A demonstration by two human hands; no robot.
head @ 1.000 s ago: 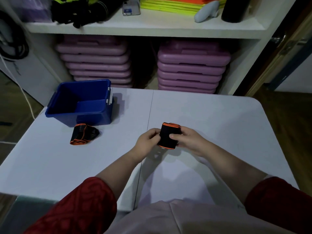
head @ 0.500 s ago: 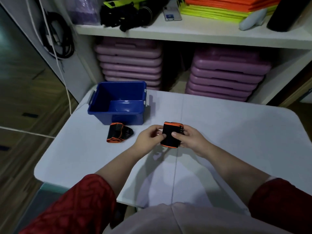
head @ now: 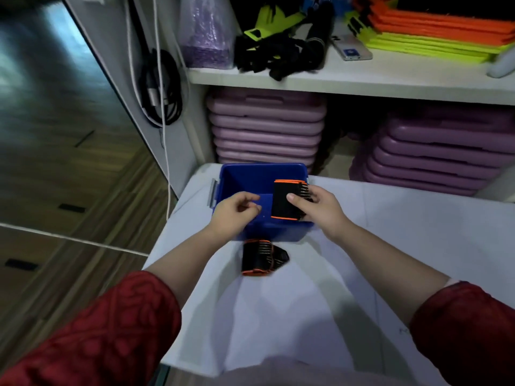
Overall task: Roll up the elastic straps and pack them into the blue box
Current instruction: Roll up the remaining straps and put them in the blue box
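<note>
The right hand's fingers [head: 296, 198] are clamped on a rolled elastic strap of black fabric with orange edges [head: 287, 200], thumb across its near face and the other fingers wrapped round its right end, so the right hand [head: 317, 208] alone carries the roll. The left hand [head: 235, 211] holds nothing: its fingers are loosely curled, thumb and forefinger near each other but closed on no strap.

A second ago both hands pinched this roll together over the middle of the white folding table [head: 376, 260]. Since then the left hand has let go and the roll has been carried to the far left, where it now hangs over the open blue plastic box [head: 259, 174], against its right wall. Whether it already rests on the box floor or is a little above it is hard to tell in this dim view; it looks held just above.

So the rolling of this strap appears finished and packing is under way; what remains is to lower and release it inside.

A second black-and-orange strap, loosely rolled [head: 260, 260], lies on the table just beside the box's near wall, between the two forearms. It looks partly unwound, so it probably needs tightening before it follows.
</note>
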